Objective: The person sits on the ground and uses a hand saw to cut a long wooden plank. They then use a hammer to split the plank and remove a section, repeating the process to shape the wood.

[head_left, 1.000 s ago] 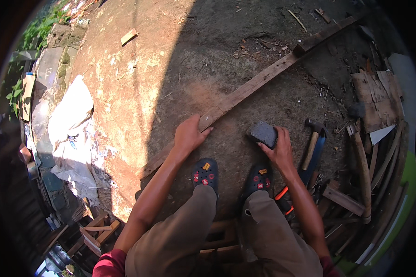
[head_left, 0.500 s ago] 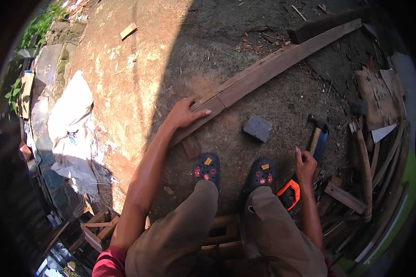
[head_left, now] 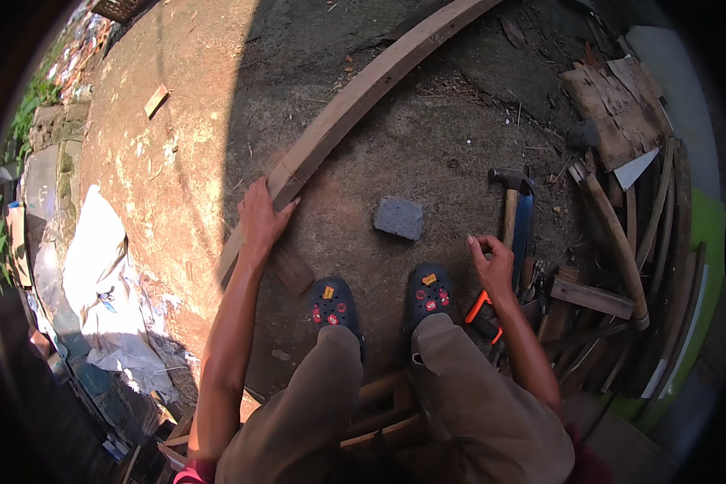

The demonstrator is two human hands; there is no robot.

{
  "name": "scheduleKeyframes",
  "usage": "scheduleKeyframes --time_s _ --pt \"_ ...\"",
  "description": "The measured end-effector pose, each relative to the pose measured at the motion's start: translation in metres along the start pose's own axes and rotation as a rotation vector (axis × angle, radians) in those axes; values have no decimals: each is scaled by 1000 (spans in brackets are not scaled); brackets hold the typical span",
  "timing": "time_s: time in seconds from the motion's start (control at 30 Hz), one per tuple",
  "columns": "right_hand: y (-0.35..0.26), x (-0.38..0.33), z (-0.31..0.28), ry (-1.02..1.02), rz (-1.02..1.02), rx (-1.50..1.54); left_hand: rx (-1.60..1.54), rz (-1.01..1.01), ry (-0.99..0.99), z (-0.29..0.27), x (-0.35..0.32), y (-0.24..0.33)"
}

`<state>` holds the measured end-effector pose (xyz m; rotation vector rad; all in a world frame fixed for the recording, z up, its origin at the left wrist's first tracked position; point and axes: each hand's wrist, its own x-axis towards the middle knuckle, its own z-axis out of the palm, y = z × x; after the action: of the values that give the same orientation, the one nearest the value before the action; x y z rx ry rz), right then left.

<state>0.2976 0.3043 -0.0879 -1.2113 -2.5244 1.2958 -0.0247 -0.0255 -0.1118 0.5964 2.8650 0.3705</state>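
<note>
A long wooden beam slants across the ground from beside my left foot to the upper edge, with a thin line across it near its near end. My left hand is closed over that near part, its thumb on the right side. A short wood block lies close to the beam, below my hand. My right hand is raised with curled fingers, thumb and fingertips together; whether anything small is pinched there I cannot make out. Beside it lie a claw hammer and a handsaw with an orange-and-black handle.
A grey stone block sits ahead of my clogs. Rough boards, a curved wooden pole and other lumber pile up on the right. White sacking lies on the left; a small wood offcut is on the sunlit ground.
My view has shifted. Relative to the stone, the beam has swung left and lies steeper, with my left hand still on it. My right hand's fingers have curled differently.
</note>
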Motion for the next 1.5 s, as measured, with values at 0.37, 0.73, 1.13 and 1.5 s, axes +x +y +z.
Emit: scheduleKeyframes --time_s 0.37,0.73,1.13,1.5 --pt "4 6 -12 71 -123 53 -206 -91 -206 -32 5 21" --pt "-62 32 5 -157 -21 370 -866 -218 -819 -95 -19 32" --pt "-87 30 29 -186 -52 467 -1540 -332 -1275 -49 -42 48" --pt "8 24 -27 157 12 64 -1466 -442 -1201 -44 -46 46"
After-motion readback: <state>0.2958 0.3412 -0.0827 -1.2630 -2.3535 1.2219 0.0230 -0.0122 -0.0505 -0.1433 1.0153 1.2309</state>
